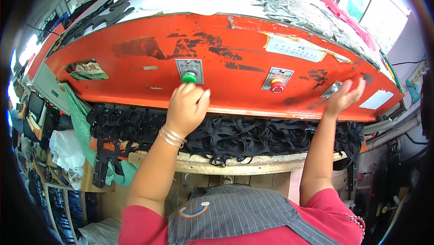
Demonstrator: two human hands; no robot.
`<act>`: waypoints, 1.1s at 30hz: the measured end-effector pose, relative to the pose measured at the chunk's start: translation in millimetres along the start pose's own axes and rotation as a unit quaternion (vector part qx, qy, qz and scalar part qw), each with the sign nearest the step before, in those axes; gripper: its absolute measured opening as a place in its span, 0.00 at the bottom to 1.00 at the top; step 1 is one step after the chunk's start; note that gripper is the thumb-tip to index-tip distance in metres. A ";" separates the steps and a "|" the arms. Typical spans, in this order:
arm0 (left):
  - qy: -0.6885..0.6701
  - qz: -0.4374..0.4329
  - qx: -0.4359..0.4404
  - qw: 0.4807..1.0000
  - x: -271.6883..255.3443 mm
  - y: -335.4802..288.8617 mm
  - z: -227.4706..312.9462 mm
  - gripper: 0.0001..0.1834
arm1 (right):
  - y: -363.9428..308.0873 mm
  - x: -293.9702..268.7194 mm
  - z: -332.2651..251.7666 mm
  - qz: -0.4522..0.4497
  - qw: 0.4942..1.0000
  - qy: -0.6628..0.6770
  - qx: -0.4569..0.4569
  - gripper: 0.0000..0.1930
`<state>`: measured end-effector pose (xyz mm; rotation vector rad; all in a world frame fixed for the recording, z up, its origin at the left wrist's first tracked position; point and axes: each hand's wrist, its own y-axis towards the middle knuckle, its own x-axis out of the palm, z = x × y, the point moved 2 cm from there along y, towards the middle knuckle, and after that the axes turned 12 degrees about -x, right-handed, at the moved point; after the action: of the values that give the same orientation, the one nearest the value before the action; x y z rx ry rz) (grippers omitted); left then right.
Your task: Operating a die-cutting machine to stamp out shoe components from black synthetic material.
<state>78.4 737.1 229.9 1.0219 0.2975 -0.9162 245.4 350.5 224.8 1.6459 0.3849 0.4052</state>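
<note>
My left hand is curled closed with the thumb alongside, its fingers at the lower edge of a round green push button on the red machine panel. Whether they press it I cannot tell. On the right, my right hand is raised with fingers stretched out, beside a small metal control plate that it partly hides; it holds nothing visible. Between the hands a red emergency stop button sticks out from its own plate. Tangled black strips of cut sheet material lie beneath the panel.
A pale wooden board edge runs in front of the black strips. Grey shredded fabric and black offcuts lie on the machine's white top. Green sheeting and a white plastic bag are at the left.
</note>
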 end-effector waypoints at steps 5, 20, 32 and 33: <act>0.072 -0.134 -0.183 0.971 3.4 -113.8 -23.4 0.16 | -69.7 -53.1 -114.9 -0.269 0.913 0.284 -0.111 0.18; 0.148 -0.088 -0.169 0.970 36.4 -199.9 -24.8 0.08 | -170.4 -128.1 -218.5 -0.628 0.680 0.364 -0.106 0.13; -0.033 -0.083 -0.186 0.978 59.9 -119.9 -74.0 0.10 | -113.7 8.7 -222.5 -0.665 0.623 0.379 -0.159 0.17; -0.044 -0.072 -0.155 0.984 66.9 -106.6 -87.4 0.08 | -118.0 35.2 -228.4 -0.600 0.690 0.366 -0.174 0.16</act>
<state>53.1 753.8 79.6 0.6780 0.4294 -1.0076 166.0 579.6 132.5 0.5055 1.7402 0.0674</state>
